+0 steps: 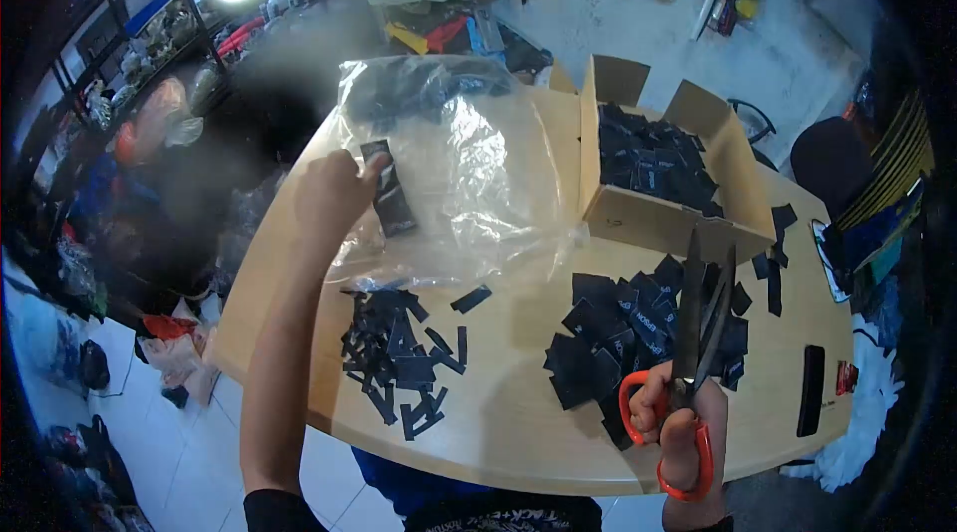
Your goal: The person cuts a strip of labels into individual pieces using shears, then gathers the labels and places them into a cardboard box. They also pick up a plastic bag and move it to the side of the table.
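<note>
My left hand is closed on a black fabric strip, with the thumb near its upper end. The strip hangs over a clear plastic bag lying on the table. My right hand has its fingers through the orange handles of a pair of scissors. The blades point away from me and stand slightly apart, with nothing visible between them. Beneath and beside the scissors lies a pile of cut black labels with white lettering. Small black scraps are heaped nearer my left forearm.
A cardboard box with raised flaps holds many black labels. More black pieces lie right of it. A dark phone-like object lies near the right edge of the wooden table. Shelves with bagged goods stand at left.
</note>
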Available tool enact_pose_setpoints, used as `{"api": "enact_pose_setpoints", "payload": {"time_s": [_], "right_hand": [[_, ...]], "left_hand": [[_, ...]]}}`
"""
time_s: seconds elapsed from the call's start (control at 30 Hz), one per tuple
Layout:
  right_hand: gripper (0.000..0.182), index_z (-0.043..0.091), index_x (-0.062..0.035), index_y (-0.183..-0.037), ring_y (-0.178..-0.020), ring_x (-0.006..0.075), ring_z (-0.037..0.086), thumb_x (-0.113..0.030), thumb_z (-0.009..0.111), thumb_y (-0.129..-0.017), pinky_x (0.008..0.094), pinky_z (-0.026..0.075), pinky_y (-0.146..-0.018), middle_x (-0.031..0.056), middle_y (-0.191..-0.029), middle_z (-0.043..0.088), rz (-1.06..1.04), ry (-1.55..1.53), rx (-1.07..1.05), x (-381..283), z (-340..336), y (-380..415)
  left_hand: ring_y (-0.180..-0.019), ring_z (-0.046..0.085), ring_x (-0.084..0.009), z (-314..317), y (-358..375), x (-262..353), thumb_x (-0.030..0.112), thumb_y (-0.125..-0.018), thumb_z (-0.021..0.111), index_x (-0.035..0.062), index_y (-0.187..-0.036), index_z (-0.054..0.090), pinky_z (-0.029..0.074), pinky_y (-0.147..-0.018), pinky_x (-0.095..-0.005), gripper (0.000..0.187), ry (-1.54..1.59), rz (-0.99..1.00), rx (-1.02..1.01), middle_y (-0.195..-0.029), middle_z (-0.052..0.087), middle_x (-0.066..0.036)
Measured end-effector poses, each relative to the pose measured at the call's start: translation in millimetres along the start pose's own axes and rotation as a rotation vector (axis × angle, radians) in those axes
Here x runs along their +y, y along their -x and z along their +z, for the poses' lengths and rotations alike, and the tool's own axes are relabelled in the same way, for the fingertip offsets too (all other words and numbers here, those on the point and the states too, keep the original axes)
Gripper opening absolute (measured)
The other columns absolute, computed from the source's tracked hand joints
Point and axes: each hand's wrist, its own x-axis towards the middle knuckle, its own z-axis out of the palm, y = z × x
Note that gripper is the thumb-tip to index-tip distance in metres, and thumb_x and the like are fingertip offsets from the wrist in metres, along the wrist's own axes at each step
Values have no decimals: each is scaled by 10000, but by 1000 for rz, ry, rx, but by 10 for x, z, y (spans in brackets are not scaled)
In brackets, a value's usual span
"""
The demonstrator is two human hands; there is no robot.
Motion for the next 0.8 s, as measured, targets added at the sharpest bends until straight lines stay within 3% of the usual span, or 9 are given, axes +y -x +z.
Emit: {"api": "enact_pose_setpoints", "payload": {"time_s": [0.07, 0.2, 0.37, 0.53, 0.6, 0.67, 0.73, 0.77, 0.8], "right_hand": [[529, 481, -31, -800, -507, 34, 395, -553, 563, -783, 193, 302, -456, -29, -587, 423, 27, -37, -10, 11, -8, 4], [421, 491, -39, -827, -519, 22, 391, -447, 592, -811, 179, 308, -466, -36, -606, 430, 48, -82, 8, -10, 1, 6], [342, 490, -47, -832, -538, 19, 417, -369, 604, -831, 174, 329, -478, -35, -616, 447, 70, -50, -12, 31, -39, -23], [231, 499, -56, -827, -553, 27, 455, -270, 576, -868, 175, 364, -489, -30, -635, 478, 64, 35, -51, 25, 11, -75], [639, 466, -21, -848, -534, 58, 417, -627, 592, -693, 183, 325, -460, 8, -626, 461, 377, -205, 46, -36, 74, -135], [607, 474, -17, -866, -537, 63, 422, -581, 629, -702, 197, 338, -466, 26, -654, 487, 464, -309, 93, 31, 49, -159], [587, 480, -14, -892, -566, 78, 462, -541, 658, -705, 203, 365, -488, 53, -700, 520, 202, -205, -64, 16, 48, -173], [118, 541, -36, -837, -683, 65, 544, -146, 577, -853, 204, 447, -599, 21, -729, 566, 224, -612, -191, 81, -28, -178], [118, 541, -36, -837, -683, 65, 544, -146, 577, -853, 204, 447, -599, 21, -729, 566, 216, -606, -176, 10, -7, -160]], "left_hand": [[-668, 616, -341, 141, -89, 3, 444, -752, 618, -39, -737, 634, 479, -613, -406, 483, -24, -73, -92, -648, 602, -208], [-693, 614, -363, 338, -203, -125, 339, -701, 642, -8, -789, 645, 486, -630, -413, 359, 175, -109, -167, -748, 624, -212], [-608, 582, -120, 226, -122, -181, 117, -699, 638, 6, -793, 591, 441, -543, -245, 153, 856, -148, -173, -703, 629, -79], [-675, 589, -109, -254, 271, 122, 83, -779, 606, -1, -862, 535, 437, -578, -211, 137, 1085, -47, -226, -774, 629, -77], [-658, 595, -121, -525, 545, 369, 32, -781, 571, 11, -973, 517, 461, -574, -225, 201, 1408, -51, -356, -791, 622, -84], [-696, 624, -163, -820, 793, 593, 5, -782, 549, -11, -1033, 500, 495, -617, -247, 257, 1436, 19, -453, -813, 624, -117], [-680, 629, -198, -892, 987, 660, -1, -773, 554, -50, -1052, 493, 509, -629, -283, 290, 1461, 138, -466, -822, 621, -150], [-716, 613, -166, -990, 1072, 702, -10, -800, 542, -52, -1064, 500, 492, -640, -257, 270, 1505, 133, -536, -849, 618, -131], [-753, 597, -134, -1077, 1151, 737, -18, -827, 531, -55, -1075, 507, 475, -651, -231, 252, 1545, 123, -608, -876, 615, -112]]}}
